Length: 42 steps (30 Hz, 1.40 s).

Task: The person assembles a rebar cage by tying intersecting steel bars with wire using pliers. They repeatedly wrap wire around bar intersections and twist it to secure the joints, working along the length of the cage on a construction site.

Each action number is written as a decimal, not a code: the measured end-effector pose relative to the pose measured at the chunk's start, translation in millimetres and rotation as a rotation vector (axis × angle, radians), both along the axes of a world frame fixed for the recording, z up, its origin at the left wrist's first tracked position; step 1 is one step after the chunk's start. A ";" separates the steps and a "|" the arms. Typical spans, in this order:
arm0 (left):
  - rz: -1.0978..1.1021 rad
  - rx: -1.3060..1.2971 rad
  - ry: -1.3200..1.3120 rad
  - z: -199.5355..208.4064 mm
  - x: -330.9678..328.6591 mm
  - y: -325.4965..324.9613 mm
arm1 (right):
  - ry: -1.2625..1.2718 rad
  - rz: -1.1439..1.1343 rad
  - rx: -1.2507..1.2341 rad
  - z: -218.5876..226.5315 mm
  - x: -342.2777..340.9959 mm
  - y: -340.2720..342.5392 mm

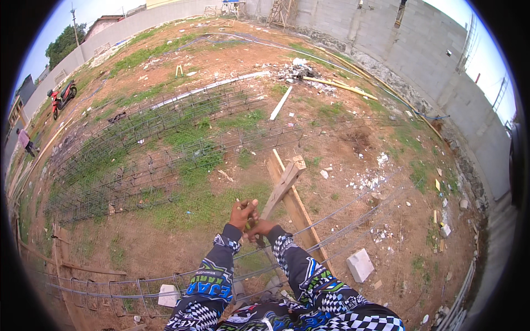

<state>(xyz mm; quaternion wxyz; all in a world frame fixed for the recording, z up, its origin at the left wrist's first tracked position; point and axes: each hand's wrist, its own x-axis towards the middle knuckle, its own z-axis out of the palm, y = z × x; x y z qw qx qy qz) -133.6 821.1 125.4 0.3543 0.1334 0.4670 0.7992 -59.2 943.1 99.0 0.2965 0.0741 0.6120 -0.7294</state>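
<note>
Beyond hands: wooden planks [287, 193], rebar cages [165, 143], concrete block [360, 265].

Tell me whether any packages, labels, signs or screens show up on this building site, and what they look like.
No packages, signs or screens show.
Printed sleeves: on both forearms at the lower edge, blue, black and white checks with lettering.
Hands: close together above the sleeves, by a wooden plank.

Rebar cages [165, 149] lie on patchy grass — beyond them a red motorbike [62, 96], seemingly parked, by the grey block wall [397, 49].
</note>
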 end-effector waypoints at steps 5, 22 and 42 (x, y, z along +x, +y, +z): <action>0.288 -0.184 0.332 31.4 89.7 -21.1 | 0.289 0.197 0.215 30.9 33.5 -4.7; 0.242 -0.273 0.127 14.9 2.5 0.1 | 0.315 -0.532 0.398 -35.7 5.6 -38.7; 0.243 -0.061 0.024 45.0 17.6 21.0 | 0.074 -0.396 0.003 -16.0 9.0 -15.1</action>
